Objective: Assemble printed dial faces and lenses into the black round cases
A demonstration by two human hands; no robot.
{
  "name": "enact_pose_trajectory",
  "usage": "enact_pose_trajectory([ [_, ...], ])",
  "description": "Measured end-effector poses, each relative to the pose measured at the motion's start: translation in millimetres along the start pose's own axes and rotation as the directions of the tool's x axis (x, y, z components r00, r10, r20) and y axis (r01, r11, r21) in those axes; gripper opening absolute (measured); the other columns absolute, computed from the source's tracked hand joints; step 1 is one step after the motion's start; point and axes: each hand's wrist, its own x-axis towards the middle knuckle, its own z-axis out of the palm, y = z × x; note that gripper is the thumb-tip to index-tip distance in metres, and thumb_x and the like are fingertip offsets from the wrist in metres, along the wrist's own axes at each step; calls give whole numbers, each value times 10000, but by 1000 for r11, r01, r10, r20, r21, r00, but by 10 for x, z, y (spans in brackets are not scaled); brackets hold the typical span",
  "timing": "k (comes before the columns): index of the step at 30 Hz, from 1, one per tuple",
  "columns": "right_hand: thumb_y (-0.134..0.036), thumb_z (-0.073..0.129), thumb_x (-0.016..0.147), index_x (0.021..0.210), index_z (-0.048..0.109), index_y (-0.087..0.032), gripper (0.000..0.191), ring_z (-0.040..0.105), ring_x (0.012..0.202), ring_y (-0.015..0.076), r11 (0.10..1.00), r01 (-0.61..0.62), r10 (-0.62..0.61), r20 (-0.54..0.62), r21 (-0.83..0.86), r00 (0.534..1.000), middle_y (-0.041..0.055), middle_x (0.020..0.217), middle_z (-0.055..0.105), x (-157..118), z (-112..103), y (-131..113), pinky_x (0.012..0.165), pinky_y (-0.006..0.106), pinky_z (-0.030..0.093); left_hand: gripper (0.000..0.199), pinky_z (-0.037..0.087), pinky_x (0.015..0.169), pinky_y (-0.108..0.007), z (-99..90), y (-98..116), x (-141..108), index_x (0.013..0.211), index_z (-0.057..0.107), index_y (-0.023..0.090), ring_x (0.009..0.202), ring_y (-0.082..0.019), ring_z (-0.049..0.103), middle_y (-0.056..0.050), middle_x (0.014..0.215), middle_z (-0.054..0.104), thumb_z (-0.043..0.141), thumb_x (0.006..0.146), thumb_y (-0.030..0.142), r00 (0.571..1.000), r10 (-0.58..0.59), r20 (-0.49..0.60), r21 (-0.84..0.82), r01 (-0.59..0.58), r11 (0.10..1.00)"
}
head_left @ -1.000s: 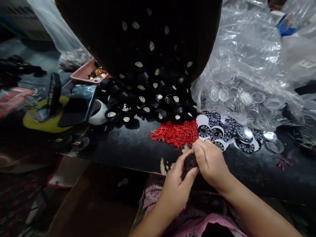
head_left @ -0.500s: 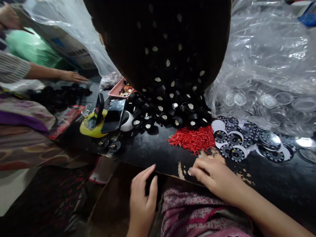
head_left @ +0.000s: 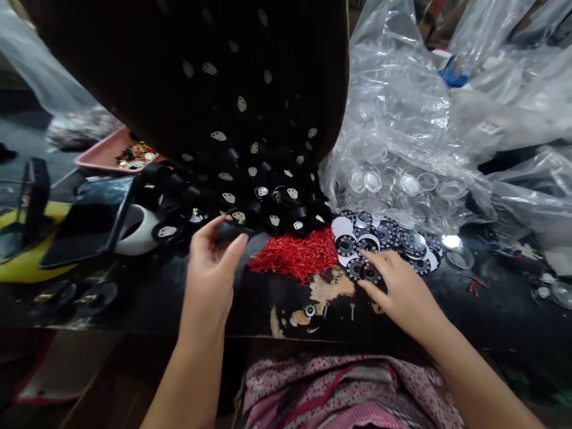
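Now lifted from table edge | left hand pinching black cap off pile | right hand spread, fingertips pressing dial disc to slide it free

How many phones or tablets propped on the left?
2. A larger one leans against a white holder; a smaller one stands edge-on at far left above something yellow. Others may be hidden beyond the frame.

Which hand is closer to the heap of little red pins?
Left. The left hand hovers at the red pins' left edge; the right hand rests farther right, on the printed dials.
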Motion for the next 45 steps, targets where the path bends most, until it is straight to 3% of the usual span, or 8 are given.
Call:
enact_pose_trajectory([
  [3,-280,677,877,1307,614,-158,451,600,1061,341,987,17,-23,-39,-158,999,171,1182,608,83,52,105,914,532,486,419,570,781,-260,15,91,-360,1234,579,328,923,-150,669,-43,1284,633,714,837,324,963,-238,129,-297,267,917],
  [7,-216,654,878,1110,675,-176,237,582,1068,326,993,61,-68,-68,-106,995,142,1132,607,226,46,99,922,523,468,338,551,664,-218,125,204,-814,1148,606,302,782,-121,673,-28,1196,688,724,832,319,795,-490,358,-375,603,704],
  [14,-306,604,889,878,600,-205,102,612,759,191,857,-66,104,-45,511,994,22,815,637,261,-13,11,738,364,504,333,545,655,-242,291,264,-1092,1145,565,272,708,-132,688,-52,1039,755,656,894,471,677,-600,426,-389,736,554],
  [19,-316,599,874,1247,557,-246,381,656,648,136,459,-227,72,219,859,973,24,985,644,197,142,-208,658,322,554,311,568,791,-263,430,232,-1062,1188,650,263,919,-167,716,-34,1072,747,657,909,400,707,-602,372,-445,705,553],
  [27,-294,591,907,965,671,-235,115,648,815,183,771,-72,122,-36,633,992,25,892,700,162,37,-473,754,329,516,260,554,952,-347,518,218,-1158,1146,720,258,1050,-205,712,-52,1178,751,666,910,353,687,-614,389,-453,723,522],
  [31,-283,605,901,904,600,-227,56,652,751,174,777,-97,137,-17,622,990,10,832,671,168,94,-542,696,319,512,313,522,1036,-392,568,235,-1222,1176,716,250,1206,-255,651,-67,1293,706,717,875,336,716,-606,347,-428,696,577],
  [36,-351,608,901,869,510,-238,153,657,623,154,610,-235,194,145,757,970,-29,767,626,161,136,-489,605,305,528,359,531,1034,-385,532,204,-1270,1210,704,251,1241,-263,630,-74,1302,699,728,865,348,760,-567,318,-405,650,643],
  [45,-323,614,867,973,551,-232,153,599,696,158,760,-181,112,149,625,983,-2,836,628,143,126,-446,626,298,484,329,525,1031,-411,514,102,-1287,1164,682,247,1179,-253,657,-63,1224,718,731,842,293,788,-500,360,-266,600,755],
])
